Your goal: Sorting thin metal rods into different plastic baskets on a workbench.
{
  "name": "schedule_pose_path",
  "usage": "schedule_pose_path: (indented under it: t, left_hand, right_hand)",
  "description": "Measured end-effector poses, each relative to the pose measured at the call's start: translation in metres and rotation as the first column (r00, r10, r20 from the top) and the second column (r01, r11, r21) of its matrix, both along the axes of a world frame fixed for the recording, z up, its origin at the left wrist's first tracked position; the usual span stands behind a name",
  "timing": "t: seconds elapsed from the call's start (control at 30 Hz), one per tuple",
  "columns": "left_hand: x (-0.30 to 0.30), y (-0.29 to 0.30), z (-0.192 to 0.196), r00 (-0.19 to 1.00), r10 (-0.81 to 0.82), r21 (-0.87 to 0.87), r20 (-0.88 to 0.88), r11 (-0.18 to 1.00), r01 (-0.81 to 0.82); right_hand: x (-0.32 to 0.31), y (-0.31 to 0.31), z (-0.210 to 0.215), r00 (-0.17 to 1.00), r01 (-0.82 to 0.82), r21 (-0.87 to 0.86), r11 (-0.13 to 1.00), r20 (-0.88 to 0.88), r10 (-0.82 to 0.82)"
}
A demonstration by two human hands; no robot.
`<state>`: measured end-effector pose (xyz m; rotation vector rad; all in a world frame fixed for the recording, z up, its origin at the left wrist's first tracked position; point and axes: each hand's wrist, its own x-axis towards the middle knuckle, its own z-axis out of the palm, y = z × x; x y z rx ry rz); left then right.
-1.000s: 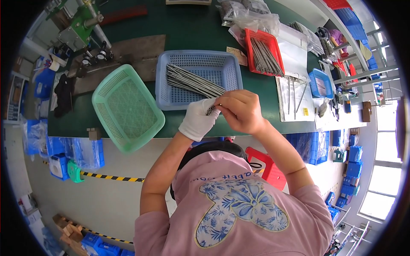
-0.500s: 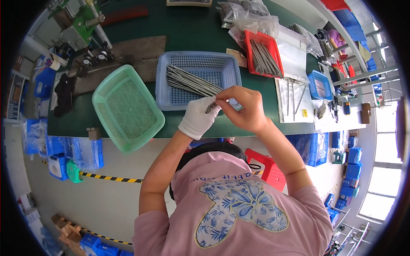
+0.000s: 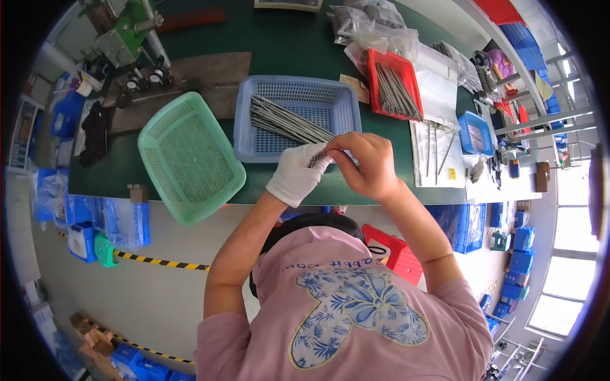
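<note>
Honestly, my gloved left hand [image 3: 296, 180] and bare right hand [image 3: 367, 166] pinch one thin metal rod [image 3: 319, 159] just beside the blue basket [image 3: 346, 101]; it could slip loose.

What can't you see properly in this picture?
- Head view: the small grey metal piece is mostly hidden between the white-gloved left hand and bare right hand.
- Thin metal rods in the red plastic basket: too small to count.
- Green machine: cut off by the edge.

A dark green bench [image 3: 286, 44] carries a green basket [image 3: 190, 159], blue basket [image 3: 295, 120] and red tray [image 3: 391, 82].
</note>
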<state>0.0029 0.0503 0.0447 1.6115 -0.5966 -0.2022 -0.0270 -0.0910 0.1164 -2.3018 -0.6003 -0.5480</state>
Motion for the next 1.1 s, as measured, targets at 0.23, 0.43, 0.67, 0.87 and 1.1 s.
schedule_pose_path:
  t: [0.23,0.43,0.67,0.87,1.1]
  left_hand:
    - [0.0,-0.001,-0.009,0.998,-0.019,0.029,0.054,0.999,0.018]
    - [0.001,0.0,-0.011,0.997,-0.021,0.008,0.069,1.0,0.02]
    - [0.001,0.0,-0.001,0.999,-0.053,0.029,-0.006,0.998,0.053]
    - [0.003,-0.002,-0.018,0.999,-0.047,-0.064,0.022,0.997,0.048]
    - [0.004,-0.004,-0.016,0.998,-0.05,-0.033,0.039,0.998,0.052]
  right_hand:
    - [0.001,0.003,0.007,0.991,-0.057,-0.138,0.989,0.114,0.073]
    - [-0.002,0.004,0.004,0.99,-0.036,-0.174,0.984,0.129,0.059]
    - [-0.002,0.004,-0.004,0.997,-0.008,-0.075,0.997,0.077,0.014]
    - [0.0,0.004,-0.002,0.984,-0.094,-0.134,0.987,0.135,0.112]
    - [0.002,0.001,-0.004,0.981,-0.121,-0.117,0.986,0.139,0.137]
